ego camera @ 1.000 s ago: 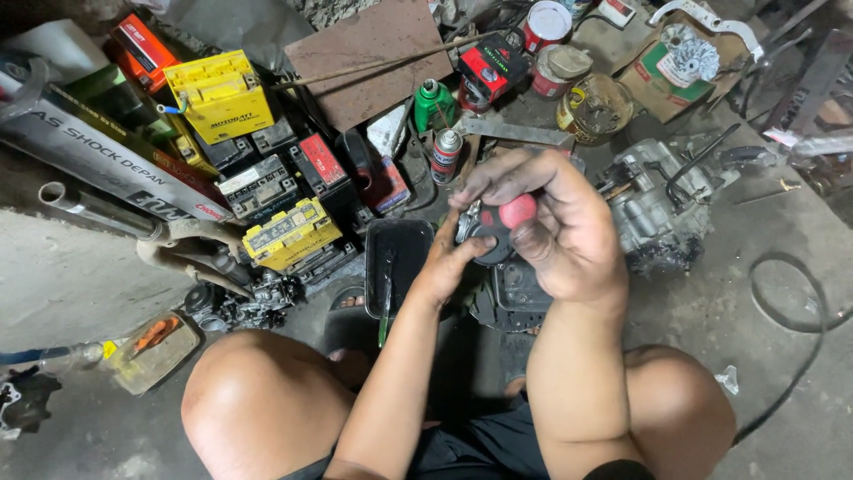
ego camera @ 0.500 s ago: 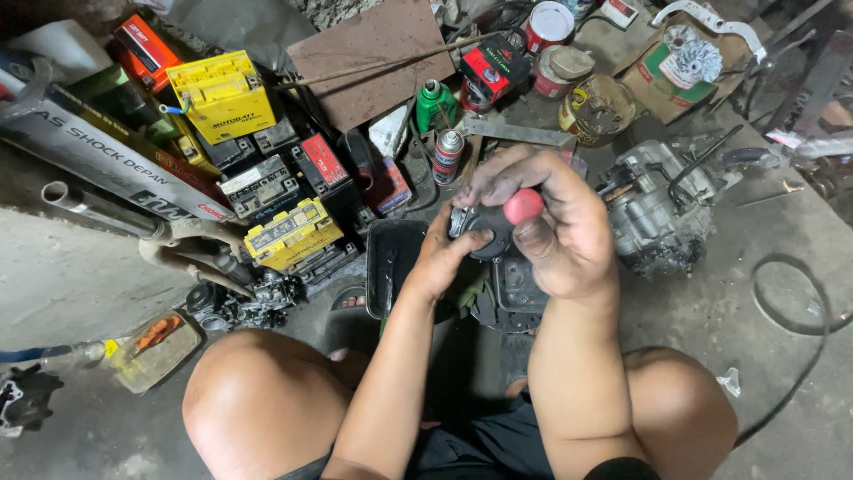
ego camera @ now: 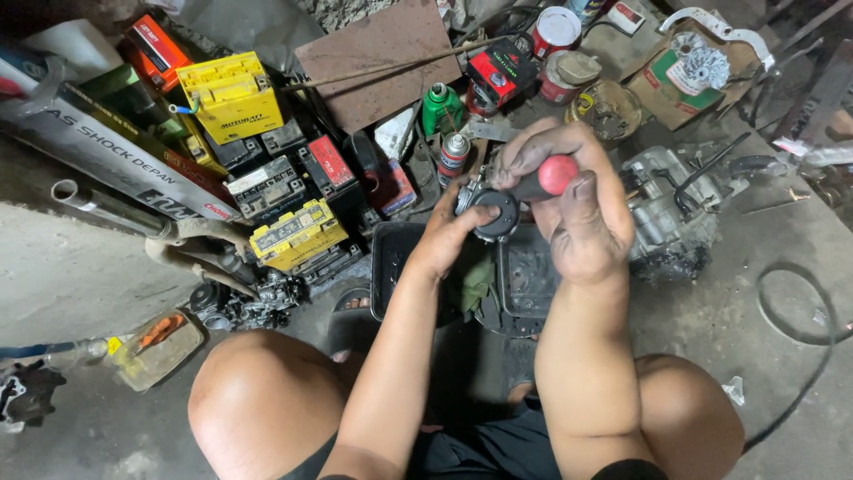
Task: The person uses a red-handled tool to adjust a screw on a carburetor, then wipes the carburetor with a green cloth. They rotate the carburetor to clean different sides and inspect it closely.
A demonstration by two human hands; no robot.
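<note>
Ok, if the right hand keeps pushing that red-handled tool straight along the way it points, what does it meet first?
The right hand aims the red-handled tool leftward at the small dark metal part held by the left hand. That part comes first; they look touching already, though depth is unclear.

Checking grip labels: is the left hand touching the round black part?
Touching. The head view shows the left hand with its fingers wrapped against the round black part, no gap; the right hand holds a red-handled tool.
</note>
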